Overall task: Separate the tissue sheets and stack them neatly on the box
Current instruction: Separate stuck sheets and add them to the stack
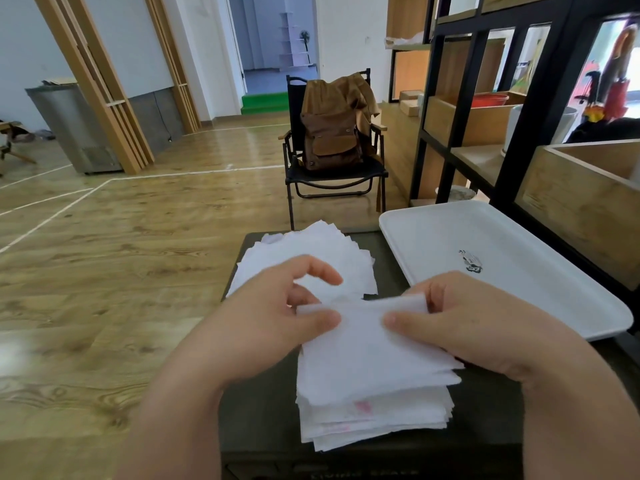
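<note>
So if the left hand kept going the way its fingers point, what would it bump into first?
Probably the right hand. The left hand points rightward along the tissue sheet both hands pinch, above the near stack on the box. Depth is hard to judge.

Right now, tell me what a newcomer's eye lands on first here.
Both hands, the left hand and right hand, pinch the far edge of a tissue sheet over the near stack on the dark box. A fanned pile lies beyond, and a white tray sits right.

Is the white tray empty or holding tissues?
Empty: the white tray shows only its printed logo; tissue piles lie on the box.
</note>
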The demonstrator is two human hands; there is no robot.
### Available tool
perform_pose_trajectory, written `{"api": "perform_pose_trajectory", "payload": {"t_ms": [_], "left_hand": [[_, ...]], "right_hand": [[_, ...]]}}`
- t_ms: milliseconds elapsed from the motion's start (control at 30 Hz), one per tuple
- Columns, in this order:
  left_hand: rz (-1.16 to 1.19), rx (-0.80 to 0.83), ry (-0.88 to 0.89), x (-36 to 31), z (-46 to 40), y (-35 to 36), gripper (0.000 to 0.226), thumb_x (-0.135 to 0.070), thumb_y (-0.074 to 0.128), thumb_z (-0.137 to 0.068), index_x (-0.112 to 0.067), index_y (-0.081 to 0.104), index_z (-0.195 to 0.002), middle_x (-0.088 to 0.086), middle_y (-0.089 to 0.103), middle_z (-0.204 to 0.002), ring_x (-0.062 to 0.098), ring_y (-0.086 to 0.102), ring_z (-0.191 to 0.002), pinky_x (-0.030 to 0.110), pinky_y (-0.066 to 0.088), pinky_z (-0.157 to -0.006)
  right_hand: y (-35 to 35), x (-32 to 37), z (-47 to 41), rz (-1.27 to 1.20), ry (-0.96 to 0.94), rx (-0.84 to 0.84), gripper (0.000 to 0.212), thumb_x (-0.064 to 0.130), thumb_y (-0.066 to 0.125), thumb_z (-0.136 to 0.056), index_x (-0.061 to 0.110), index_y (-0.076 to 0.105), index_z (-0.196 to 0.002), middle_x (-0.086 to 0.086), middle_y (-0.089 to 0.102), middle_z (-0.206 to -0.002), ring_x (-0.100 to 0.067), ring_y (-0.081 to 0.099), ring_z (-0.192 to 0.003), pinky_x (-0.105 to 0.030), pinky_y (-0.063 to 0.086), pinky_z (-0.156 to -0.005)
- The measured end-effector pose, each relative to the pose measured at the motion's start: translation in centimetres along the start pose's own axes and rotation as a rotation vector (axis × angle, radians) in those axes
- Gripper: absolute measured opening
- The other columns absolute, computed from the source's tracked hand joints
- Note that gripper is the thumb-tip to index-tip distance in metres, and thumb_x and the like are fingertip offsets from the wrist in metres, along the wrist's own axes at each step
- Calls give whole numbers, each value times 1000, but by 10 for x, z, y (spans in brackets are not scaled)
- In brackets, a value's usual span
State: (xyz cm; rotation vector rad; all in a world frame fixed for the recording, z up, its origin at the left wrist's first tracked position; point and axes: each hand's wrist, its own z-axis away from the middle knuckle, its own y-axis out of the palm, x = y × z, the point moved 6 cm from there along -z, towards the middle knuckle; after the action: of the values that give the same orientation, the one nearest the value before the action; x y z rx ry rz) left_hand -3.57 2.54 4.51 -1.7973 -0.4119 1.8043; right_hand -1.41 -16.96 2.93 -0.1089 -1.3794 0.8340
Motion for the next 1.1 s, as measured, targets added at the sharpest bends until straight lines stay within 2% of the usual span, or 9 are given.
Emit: {"api": "perform_pose_trajectory", "payload": {"t_ms": [167, 333, 467, 533, 667, 833, 900, 1000, 1100], "left_hand": [[-203, 14, -150, 23, -9, 9, 24, -49, 73, -80, -53, 56, -96, -19, 67, -84, -5, 62, -66, 19, 46, -65], [-229, -339, -97, 26, -12, -21, 30, -32, 73, -83, -45, 53, -101, -18, 62, -83, 0, 61, -69, 17, 41, -56], [-436, -24, -145, 47, -14, -4, 51, -24, 70, -84, -50, 44, -119, -24, 49, -112, -4, 53, -98, 15, 45, -76], [-458, -33, -124, 52, -19, -1, 46, -21, 68, -85, -48, 50, -118, -23, 51, -113, -1, 54, -101, 22, 49, -85], [-391, -261, -28, 46, -28, -4, 27, -12, 57, -92, -37, 64, -83, -16, 66, -87, 5, 62, -81, 26, 52, -75], [-112, -549, 30, 40, -24, -23, 33, -8, 51, -94, -36, 63, -84, -10, 70, -80, 12, 67, -76, 37, 53, -67], [40, -589, 122, 28, -19, -29, 43, 5, 50, -89, -34, 66, -83, -13, 71, -82, 13, 67, -76, 37, 54, -65], [287, -597, 218, 15, -10, -34, 54, 21, 52, -79, -29, 71, -83, -11, 74, -85, 5, 67, -69, 19, 51, -49], [462, -569, 248, 12, -7, -35, 52, 23, 53, -80, -25, 74, -83, -2, 76, -85, 10, 70, -67, 21, 51, -46]], "right_hand": [[5, -22, -9, 211, 164, 4, 22, 46, 68, -79, 26, 74, -76, 9, 73, -73, -6, 68, -67, -31, 55, -80], [-6, -25, -11, 281, 188, -135, 29, 55, 75, -70, 35, 61, -85, 12, 63, -80, -3, 59, -75, -22, 44, -63], [-16, -17, -12, 239, 170, -290, 37, 58, 74, -73, 38, 48, -91, 10, 58, -84, -5, 56, -73, -18, 35, -55], [-15, -14, -14, 211, 146, -302, 36, 57, 74, -73, 38, 49, -91, 9, 58, -84, -6, 56, -73, -18, 35, -55], [-12, -8, -14, 171, 83, -321, 26, 53, 72, -77, 36, 55, -88, 8, 61, -78, -6, 57, -70, -19, 36, -55], [-12, -3, -18, 84, 2, -417, 18, 53, 65, -83, 39, 57, -90, 11, 65, -79, -4, 61, -73, -17, 40, -54], [-10, -2, -19, 46, -36, -450, 21, 53, 65, -83, 42, 54, -98, 15, 65, -81, -2, 62, -74, -14, 40, -56], [-3, 6, -22, 4, -119, -419, 38, 51, 69, -81, 52, 45, -111, 25, 61, -91, 7, 59, -82, -8, 38, -60], [4, 14, -22, -12, -188, -380, 52, 52, 70, -79, 61, 38, -119, 30, 57, -102, 12, 56, -93, -7, 38, -64]]}}
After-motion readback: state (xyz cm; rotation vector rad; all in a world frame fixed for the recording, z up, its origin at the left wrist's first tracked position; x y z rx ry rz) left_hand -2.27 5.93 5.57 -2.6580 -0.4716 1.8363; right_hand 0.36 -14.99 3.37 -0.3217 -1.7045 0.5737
